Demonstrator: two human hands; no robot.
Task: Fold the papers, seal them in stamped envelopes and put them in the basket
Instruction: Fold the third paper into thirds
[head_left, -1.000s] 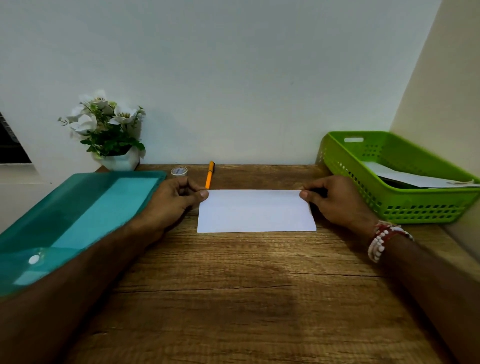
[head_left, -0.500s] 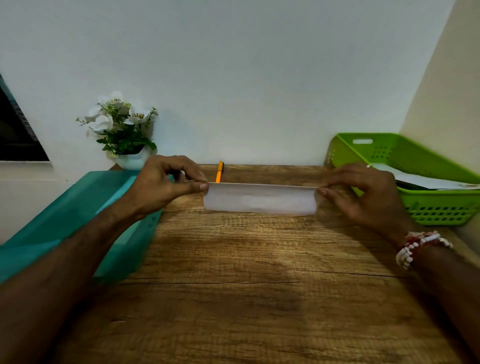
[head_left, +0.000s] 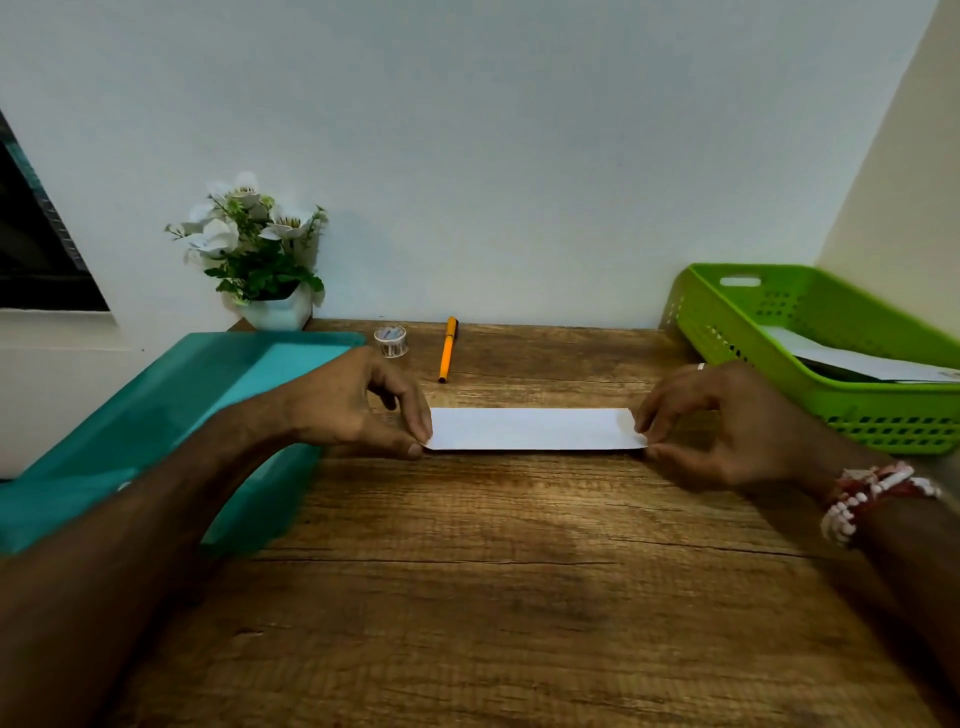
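A white paper (head_left: 532, 428), folded into a narrow strip, lies on the wooden desk (head_left: 493, 597) in the middle. My left hand (head_left: 358, 410) pinches its left end between thumb and fingers. My right hand (head_left: 722, 421) pinches its right end the same way. The green basket (head_left: 769, 358) stands at the back right and holds a white envelope (head_left: 857, 361).
A teal plastic folder (head_left: 171, 415) lies at the left under my left forearm. A small tape roll (head_left: 390, 340) and an orange pen (head_left: 447, 349) sit near the back wall. A white pot with flowers (head_left: 260, 260) stands at the back left.
Both hands lifted the far edge of the flat paper and brought it toward me. The sheet now lies folded at about half its former depth.
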